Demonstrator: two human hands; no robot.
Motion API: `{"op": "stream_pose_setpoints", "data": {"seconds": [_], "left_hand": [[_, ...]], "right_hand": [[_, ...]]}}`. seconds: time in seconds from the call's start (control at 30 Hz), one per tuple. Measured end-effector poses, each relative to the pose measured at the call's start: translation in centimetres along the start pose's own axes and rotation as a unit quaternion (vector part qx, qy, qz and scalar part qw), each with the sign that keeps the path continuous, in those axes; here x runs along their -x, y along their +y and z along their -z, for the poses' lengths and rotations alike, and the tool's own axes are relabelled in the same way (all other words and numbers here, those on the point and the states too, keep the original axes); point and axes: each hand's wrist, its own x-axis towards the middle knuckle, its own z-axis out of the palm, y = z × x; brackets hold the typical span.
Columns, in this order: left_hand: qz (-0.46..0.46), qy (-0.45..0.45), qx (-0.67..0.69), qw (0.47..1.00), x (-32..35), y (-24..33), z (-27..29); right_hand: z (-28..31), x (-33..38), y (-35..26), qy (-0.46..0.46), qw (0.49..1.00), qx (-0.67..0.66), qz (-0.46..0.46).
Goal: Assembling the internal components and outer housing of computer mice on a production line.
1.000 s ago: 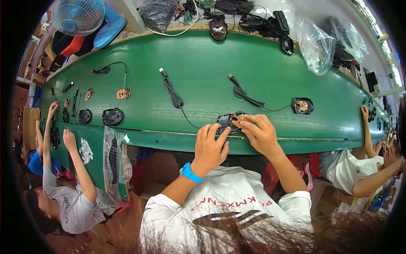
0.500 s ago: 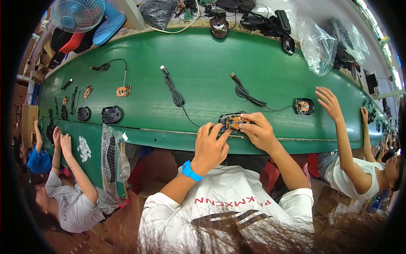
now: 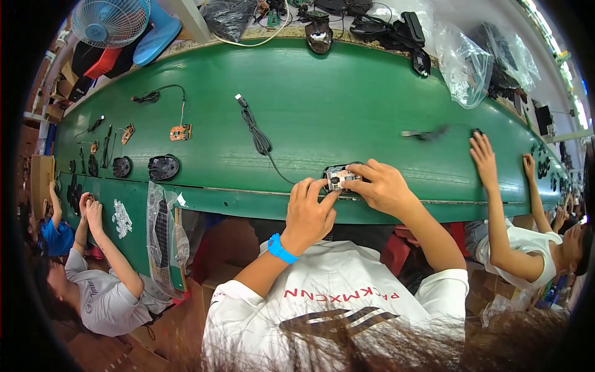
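At the near edge of the green bench, my left hand (image 3: 310, 212) holds the left side of an uncovered computer mouse (image 3: 339, 178), its fingertips at the lower rim. My right hand (image 3: 385, 187) grips the same mouse from the right, with thumb and fingers closed on its top. The inside looks pale and shiny between my fingers, over a black base; fine parts are too small to tell. From its left side a black cable (image 3: 255, 129), bundled midway, runs away across the bench to a plug.
On the green bench (image 3: 334, 87) at left lie orange circuit boards (image 3: 180, 131) and black mouse shells (image 3: 163, 167). A co-worker's hand (image 3: 481, 152) is over another mouse at right. Bags (image 3: 463, 65) and mouse parts line the far ledge; a fan (image 3: 106, 22) stands far left.
The co-worker at right has drawn the neighbouring mouse and its cable to the right. Inside my mouse, the visible part has turned from orange to pale; my hands stay about in place.
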Motion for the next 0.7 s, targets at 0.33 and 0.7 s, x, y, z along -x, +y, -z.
{"op": "stream_pose_setpoints", "data": {"seconds": [0.33, 0.7], "left_hand": [[0.005, -0.012, 0.015, 1.0, 0.0, 0.0, 0.0], [-0.037, -0.024, 0.039, 0.998, 0.6, -1.0, 0.3]], "right_hand": [[-0.5, 0.4, 0.0, -0.007, 1.0, -0.012, -0.013], [-0.2, 1.0, -0.5, -0.061, 0.998, 0.033, -0.013]]}}
